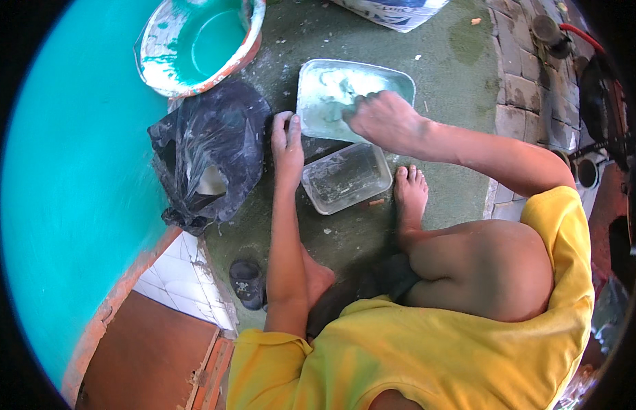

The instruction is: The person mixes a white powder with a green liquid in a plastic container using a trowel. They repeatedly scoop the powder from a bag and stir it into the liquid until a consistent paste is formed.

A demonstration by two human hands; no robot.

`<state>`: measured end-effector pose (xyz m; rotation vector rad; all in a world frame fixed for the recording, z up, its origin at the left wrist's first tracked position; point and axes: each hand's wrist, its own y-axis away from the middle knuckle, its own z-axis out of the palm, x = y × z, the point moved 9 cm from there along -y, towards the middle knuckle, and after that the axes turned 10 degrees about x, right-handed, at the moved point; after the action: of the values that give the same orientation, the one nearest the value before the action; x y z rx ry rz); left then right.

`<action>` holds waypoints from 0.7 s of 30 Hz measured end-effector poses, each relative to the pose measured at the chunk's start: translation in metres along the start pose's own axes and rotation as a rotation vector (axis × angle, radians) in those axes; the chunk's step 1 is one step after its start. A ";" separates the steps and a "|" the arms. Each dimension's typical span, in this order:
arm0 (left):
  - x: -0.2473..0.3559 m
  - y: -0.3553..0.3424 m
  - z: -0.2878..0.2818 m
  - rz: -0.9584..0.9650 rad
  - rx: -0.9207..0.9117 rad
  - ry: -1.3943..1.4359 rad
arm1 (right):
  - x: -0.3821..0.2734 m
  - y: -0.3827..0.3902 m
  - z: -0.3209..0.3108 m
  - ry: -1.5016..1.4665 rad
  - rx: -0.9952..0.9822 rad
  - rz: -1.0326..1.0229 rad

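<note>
My right hand (pixel 386 119) is over a shallow rectangular tray (pixel 311 75) of pale green-white mixture, fingers curled down at the stuff; whether they hold anything is hidden and blurred. My left hand (pixel 288 140) is just left of that tray, fingers fairly straight and dusted pale, with nothing visible in them. Below the tray sits a second, translucent rectangular container (pixel 345 181) with whitish residue. Left of my left hand lies a crumpled black plastic bag (pixel 212 137), with something pale showing through an opening.
A paint-smeared bucket (pixel 208 44) with teal inside stands upper left; a white sack (pixel 393 10) is at the top. A teal wall (pixel 65 184) runs along the left. My bare feet and a dark sandal (pixel 248 283) are on the green floor (pixel 454 191); pavers and clutter lie right.
</note>
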<state>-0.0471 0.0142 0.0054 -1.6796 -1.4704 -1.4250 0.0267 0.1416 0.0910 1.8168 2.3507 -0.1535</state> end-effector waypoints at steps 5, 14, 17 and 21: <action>0.004 -0.006 0.002 0.040 -0.057 -0.081 | 0.013 0.009 0.004 0.017 -0.116 0.004; 0.004 -0.002 -0.001 -0.003 -0.012 -0.062 | 0.033 -0.001 -0.047 -0.019 -0.072 0.063; 0.003 0.000 -0.001 -0.101 -0.056 -0.053 | 0.035 -0.010 -0.060 -0.047 0.031 0.047; 0.006 -0.002 -0.002 -0.086 -0.077 -0.057 | 0.030 -0.028 -0.075 0.001 0.205 -0.043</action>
<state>-0.0501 0.0157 0.0107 -1.7352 -1.5544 -1.5079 -0.0134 0.1770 0.1583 1.8531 2.4553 -0.4131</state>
